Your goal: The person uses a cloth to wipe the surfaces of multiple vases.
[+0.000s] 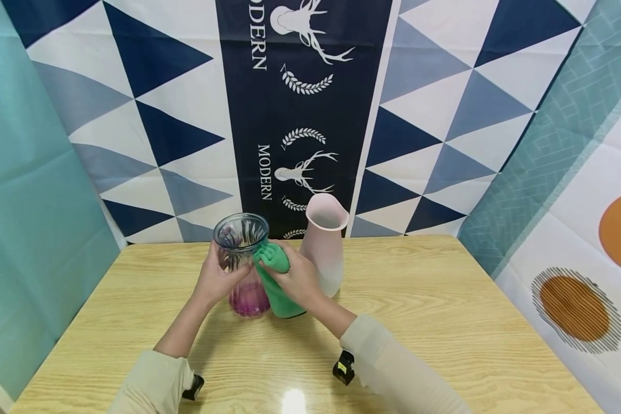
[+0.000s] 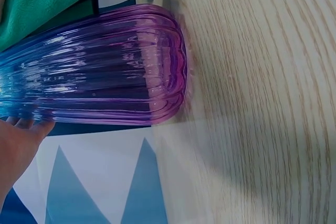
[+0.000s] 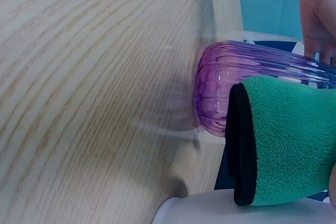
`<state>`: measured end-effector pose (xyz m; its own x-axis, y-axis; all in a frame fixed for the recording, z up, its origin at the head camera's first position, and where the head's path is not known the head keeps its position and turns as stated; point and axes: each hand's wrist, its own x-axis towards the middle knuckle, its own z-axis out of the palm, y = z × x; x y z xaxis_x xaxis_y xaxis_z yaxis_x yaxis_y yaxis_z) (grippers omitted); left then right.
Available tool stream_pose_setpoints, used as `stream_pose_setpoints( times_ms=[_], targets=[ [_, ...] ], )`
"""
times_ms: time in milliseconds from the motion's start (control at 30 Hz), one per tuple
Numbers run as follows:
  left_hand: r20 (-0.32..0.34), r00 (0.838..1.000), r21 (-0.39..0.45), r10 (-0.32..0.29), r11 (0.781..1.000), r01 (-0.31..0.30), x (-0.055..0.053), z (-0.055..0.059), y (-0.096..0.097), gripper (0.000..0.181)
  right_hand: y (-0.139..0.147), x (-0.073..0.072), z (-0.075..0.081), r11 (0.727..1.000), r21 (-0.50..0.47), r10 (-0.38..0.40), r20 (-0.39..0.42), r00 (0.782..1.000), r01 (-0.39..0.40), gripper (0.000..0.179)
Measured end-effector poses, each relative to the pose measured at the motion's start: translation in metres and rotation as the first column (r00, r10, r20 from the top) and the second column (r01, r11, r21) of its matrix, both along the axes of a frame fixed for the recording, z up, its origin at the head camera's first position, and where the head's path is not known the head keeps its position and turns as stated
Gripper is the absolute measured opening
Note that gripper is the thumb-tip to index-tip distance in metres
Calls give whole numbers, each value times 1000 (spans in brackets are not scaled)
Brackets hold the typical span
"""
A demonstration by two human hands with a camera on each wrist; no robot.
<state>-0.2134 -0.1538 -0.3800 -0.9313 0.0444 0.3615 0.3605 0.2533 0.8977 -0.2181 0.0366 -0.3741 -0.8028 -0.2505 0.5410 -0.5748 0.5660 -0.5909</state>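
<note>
A ribbed glass vase (image 1: 249, 296), blue at the rim and pink-purple at the base, stands on the wooden table. My left hand (image 1: 219, 278) grips it just under the rim, thumb across the near side. In the left wrist view its fingers (image 2: 39, 127) lie along the ribbed glass. My right hand (image 1: 296, 275) holds a bunched green cloth (image 1: 280, 298) against the vase's upper right side. The cloth's dark-edged end (image 3: 244, 145) hangs down beside the vase in the right wrist view, hiding part of the glass.
Right behind my right hand stands a pale pink and white vase (image 1: 323, 247) with a slanted mouth. The wooden table (image 1: 419, 322) ends at a patterned cloth backdrop (image 1: 181, 115), with a teal hanging on the left. Small black devices (image 1: 344, 368) sit at both sleeves.
</note>
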Motion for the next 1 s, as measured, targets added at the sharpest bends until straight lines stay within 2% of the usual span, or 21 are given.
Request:
stream_pose_setpoints(
  times_ms=[367, 633, 800, 1000],
  targets=[
    [51, 999, 2, -17, 1000, 17, 0, 2, 2, 87, 2, 2, -11, 1000, 12, -17, 31, 999, 17, 47],
    [30, 999, 17, -15, 1000, 15, -1, 1, 1, 88, 5, 5, -24, 999, 29, -16, 30, 999, 15, 48],
    [32, 999, 38, -12, 999, 11, -1, 0, 2, 89, 7, 8, -31, 999, 50, -14, 57, 998, 11, 48],
    [25, 1000, 5, 9, 1000, -9, 1, -1, 3, 85, 9, 11, -39, 996, 83, -27, 74, 997, 20, 49]
  ],
)
